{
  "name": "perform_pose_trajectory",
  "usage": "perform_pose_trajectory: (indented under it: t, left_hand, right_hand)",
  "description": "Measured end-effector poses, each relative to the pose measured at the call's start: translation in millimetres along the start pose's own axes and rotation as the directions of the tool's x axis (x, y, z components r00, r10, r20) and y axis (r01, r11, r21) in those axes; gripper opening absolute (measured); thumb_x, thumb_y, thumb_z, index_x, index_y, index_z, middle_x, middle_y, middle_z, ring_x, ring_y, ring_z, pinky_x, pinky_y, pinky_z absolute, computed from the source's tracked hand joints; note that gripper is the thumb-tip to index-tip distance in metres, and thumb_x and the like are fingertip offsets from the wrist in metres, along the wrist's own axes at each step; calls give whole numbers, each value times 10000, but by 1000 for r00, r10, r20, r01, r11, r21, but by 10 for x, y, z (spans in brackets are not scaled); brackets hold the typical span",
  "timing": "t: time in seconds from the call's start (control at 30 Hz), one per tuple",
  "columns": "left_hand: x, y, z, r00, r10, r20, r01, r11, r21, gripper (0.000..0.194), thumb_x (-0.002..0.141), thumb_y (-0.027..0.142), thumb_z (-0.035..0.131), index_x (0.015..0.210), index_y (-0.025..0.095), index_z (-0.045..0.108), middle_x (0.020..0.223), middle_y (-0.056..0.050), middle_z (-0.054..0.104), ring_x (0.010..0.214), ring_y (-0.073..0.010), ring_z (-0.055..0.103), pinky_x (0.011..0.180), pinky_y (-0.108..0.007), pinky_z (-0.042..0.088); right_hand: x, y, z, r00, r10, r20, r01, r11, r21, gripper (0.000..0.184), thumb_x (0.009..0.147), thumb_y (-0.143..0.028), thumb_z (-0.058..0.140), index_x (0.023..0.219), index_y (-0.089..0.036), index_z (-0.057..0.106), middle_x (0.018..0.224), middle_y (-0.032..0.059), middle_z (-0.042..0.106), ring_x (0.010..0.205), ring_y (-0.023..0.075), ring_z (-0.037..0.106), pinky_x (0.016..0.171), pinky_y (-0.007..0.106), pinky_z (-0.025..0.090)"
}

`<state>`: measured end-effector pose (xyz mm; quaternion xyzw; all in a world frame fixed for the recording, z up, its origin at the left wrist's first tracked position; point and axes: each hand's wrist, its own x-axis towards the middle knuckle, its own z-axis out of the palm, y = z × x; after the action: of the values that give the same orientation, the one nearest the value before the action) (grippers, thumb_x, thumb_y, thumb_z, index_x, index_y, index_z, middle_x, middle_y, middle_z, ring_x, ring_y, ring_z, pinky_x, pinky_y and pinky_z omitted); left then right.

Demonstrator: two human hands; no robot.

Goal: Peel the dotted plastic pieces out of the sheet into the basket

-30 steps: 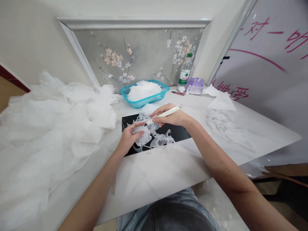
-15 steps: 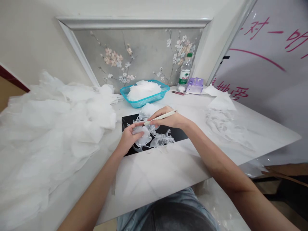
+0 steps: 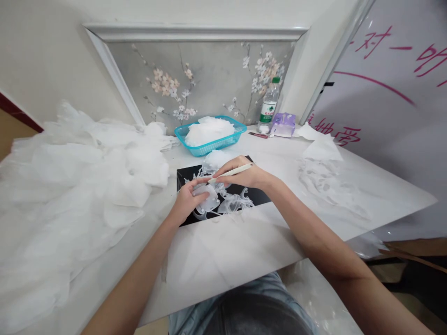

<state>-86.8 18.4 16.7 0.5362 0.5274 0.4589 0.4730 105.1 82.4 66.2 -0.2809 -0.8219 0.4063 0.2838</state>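
My left hand (image 3: pixel 187 199) is closed on a small piece of sheer white fabric (image 3: pixel 208 201) dotted with tiny beads, pinching its edge between thumb and fingers. A slim white pen-like tool (image 3: pixel 233 171) lies in the grip of my right hand (image 3: pixel 240 173), its tip meeting the fabric edge close to the left fingertips. Beneath both hands is a flat black board (image 3: pixel 261 197). Ruffled scraps of sheer white fabric (image 3: pixel 234 203) rest on the board, and another white piece (image 3: pixel 213 159) lies at its far edge.
A big heap of sheer white fabric (image 3: pixel 87 181) covers the table's left side. Behind the board stands a blue basket (image 3: pixel 209 148) of white pieces. A water bottle (image 3: pixel 267 108), purple packet (image 3: pixel 283 124) and small snips (image 3: pixel 258 135) are back right. More white scraps (image 3: pixel 330 186) lie right.
My right hand and the tool have shifted very slightly left, with the tool tilted a little differently. My left hand keeps its hold on the fabric, almost still.
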Motion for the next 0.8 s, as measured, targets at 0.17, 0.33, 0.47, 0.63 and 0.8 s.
perform_pose_trajectory:
  t: [0.17,0.33,0.47,0.63,0.8]
  left_hand:
    - [-12,48,9,999,-4,46,2,999,46,613,592,156,673,1195,203,573,989,-42,678,650,-127,603,570,-228,473]
    - [-9,47,4,999,-12,52,10,999,46,664,607,145,659,1254,215,527,954,-28,673,555,-90,548,511,-206,436]
    - [-20,38,11,998,29,50,-29,1000,-4,665,629,169,672,1270,210,500,1233,-78,577,751,-141,616,597,-226,491]
    - [-41,53,25,990,135,43,-135,991,-19,645,657,185,676,1273,225,487,1404,-77,430,1018,-196,583,774,-251,499]
    - [-42,47,26,988,145,46,-144,989,-20,672,663,189,661,1300,241,453,1404,-75,429,963,-185,608,730,-240,500]
  right_hand:
    - [54,8,117,978,-163,128,190,951,-242,128,741,-155,601,767,-154,726,728,38,706,659,135,621,620,240,450]
    - [23,-6,77,984,-175,38,179,963,-199,101,740,-177,604,746,-146,700,715,31,694,616,116,606,581,214,439]
    - [-17,-56,-21,981,-84,-177,80,996,-31,247,823,-372,536,884,-157,642,648,2,648,470,84,553,481,195,416]
    - [27,4,102,884,-13,-468,62,994,90,400,913,-504,278,935,-192,527,714,8,638,461,73,528,509,201,416]
    - [56,103,281,984,-135,-117,114,979,-169,268,758,-377,588,636,-185,447,516,-47,487,473,75,400,509,210,332]
